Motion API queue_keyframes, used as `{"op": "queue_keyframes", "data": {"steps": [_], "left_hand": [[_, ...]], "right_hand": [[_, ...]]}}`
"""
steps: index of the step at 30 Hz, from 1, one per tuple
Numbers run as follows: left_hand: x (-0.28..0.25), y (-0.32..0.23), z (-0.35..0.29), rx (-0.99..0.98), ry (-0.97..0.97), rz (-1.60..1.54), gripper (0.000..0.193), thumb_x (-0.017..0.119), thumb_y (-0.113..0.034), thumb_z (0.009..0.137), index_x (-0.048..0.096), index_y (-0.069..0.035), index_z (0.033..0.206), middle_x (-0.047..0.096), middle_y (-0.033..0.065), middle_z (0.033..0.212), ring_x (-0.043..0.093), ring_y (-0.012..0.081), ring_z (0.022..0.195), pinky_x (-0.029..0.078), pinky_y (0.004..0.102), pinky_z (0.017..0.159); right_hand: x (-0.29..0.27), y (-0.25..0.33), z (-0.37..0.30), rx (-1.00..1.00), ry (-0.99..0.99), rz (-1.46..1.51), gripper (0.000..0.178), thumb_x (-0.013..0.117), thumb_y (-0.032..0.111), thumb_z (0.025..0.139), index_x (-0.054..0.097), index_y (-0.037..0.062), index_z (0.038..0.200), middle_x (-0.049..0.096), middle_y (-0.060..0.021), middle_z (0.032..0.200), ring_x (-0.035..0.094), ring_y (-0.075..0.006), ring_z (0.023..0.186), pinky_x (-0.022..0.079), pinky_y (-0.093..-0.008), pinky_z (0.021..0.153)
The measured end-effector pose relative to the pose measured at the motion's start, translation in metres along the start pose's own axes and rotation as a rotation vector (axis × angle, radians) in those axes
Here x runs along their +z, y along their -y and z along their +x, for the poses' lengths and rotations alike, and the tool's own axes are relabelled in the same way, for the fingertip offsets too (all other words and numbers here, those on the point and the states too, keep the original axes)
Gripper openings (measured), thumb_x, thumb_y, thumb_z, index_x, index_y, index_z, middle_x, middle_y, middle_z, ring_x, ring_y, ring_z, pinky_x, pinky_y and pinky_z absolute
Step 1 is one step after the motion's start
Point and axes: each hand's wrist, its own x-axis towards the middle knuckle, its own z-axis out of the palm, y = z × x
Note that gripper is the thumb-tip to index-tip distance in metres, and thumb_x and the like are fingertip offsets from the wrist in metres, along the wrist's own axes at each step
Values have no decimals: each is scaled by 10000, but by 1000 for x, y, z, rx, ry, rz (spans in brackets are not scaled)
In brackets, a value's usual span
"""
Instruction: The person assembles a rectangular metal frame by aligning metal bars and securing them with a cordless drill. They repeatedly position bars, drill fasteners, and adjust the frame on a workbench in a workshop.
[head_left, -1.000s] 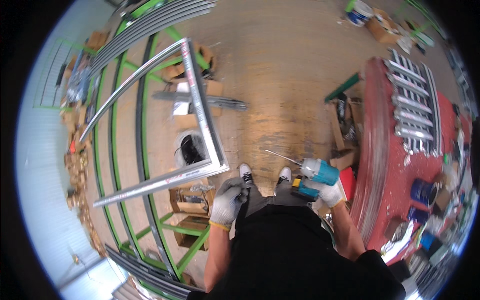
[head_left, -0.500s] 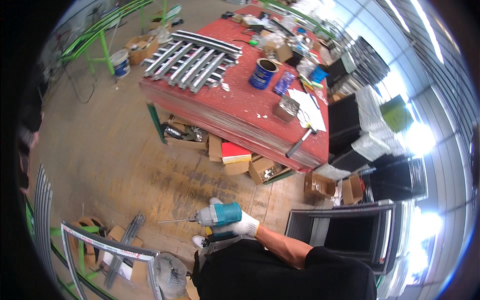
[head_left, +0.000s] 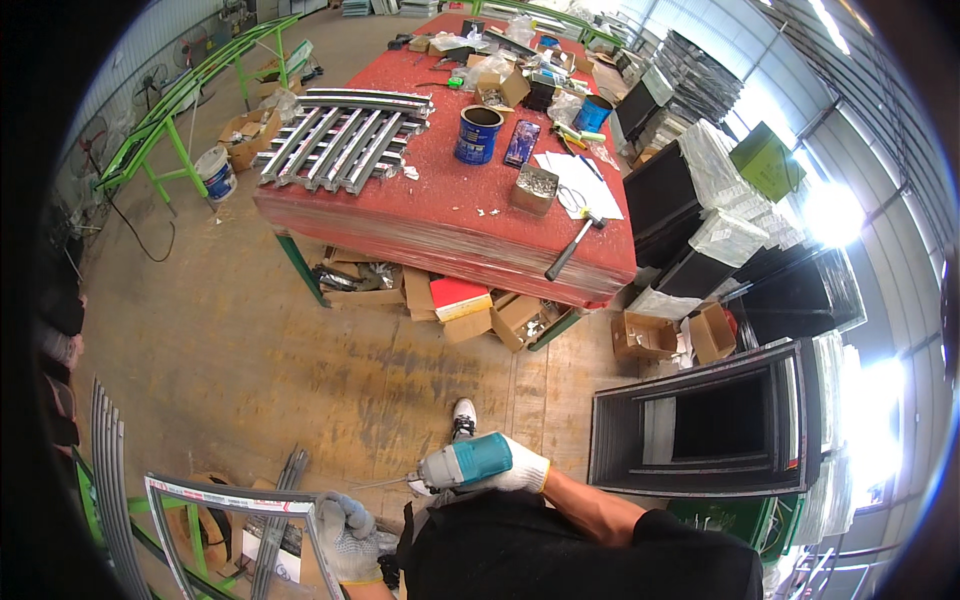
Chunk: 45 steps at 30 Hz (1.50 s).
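A teal and grey power drill [head_left: 470,462] is gripped in my right hand [head_left: 525,468], which wears a white knit glove. Its long thin bit points left, over the floor and toward the frame. My left hand [head_left: 347,545], in a grey-white glove, is at the upper right corner of a grey metal frame [head_left: 230,497], fingers curled against its side rail. The frame stands upright at the lower left, its lower part cut off by the picture's edge. Whether small parts are also inside the left hand is hidden.
A red-topped table [head_left: 450,215] ahead bears grey metal bars [head_left: 340,140], a blue can [head_left: 478,135], a tin of small parts [head_left: 534,189] and a hammer [head_left: 576,247]. Dark frames [head_left: 700,420] are stacked at right. Cardboard boxes [head_left: 645,335] stand by the table; long grey profiles [head_left: 118,490] lean at left.
The view has shifted, so the table sits higher and further left. The drill appears slightly lower and further right, still in my right hand. My left hand stays by the frame's corner.
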Motion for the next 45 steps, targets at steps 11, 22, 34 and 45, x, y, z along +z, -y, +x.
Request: {"op": "queue_keyframes", "data": {"steps": [11,22,34,45], "left_hand": [[-2,14,-17,15,-174,-54,193,721,-264,1029,648,-86,1045,554,10,807,456,113,618,327,258,498],[22,3,-30,7,-420,318,201,705,-209,1037,564,-80,973,532,5,697,462,94,524,334,242,438],[-29,-76,-30,303,-672,956,348,742,-378,987,688,-37,946,555,-19,778,457,85,711,377,293,608],[-60,-64,41,-57,-598,692,515,806,-394,942,721,48,1194,747,80,1008,689,157,799,567,308,727]], "right_hand": [[15,-20,11,-38,165,104,397,894,84,814,748,15,1177,760,-176,1134,730,-321,1038,570,-383,923],[15,-13,17,50,198,94,366,909,99,754,788,43,1094,800,-138,1004,749,-247,894,586,-360,852],[33,-4,24,-363,172,-295,550,803,13,844,638,28,1368,662,-187,1396,626,-403,1311,520,-435,1086],[91,-14,11,372,269,375,343,714,285,1016,720,-15,1183,769,-133,1114,732,-215,1030,564,-352,893]]}}
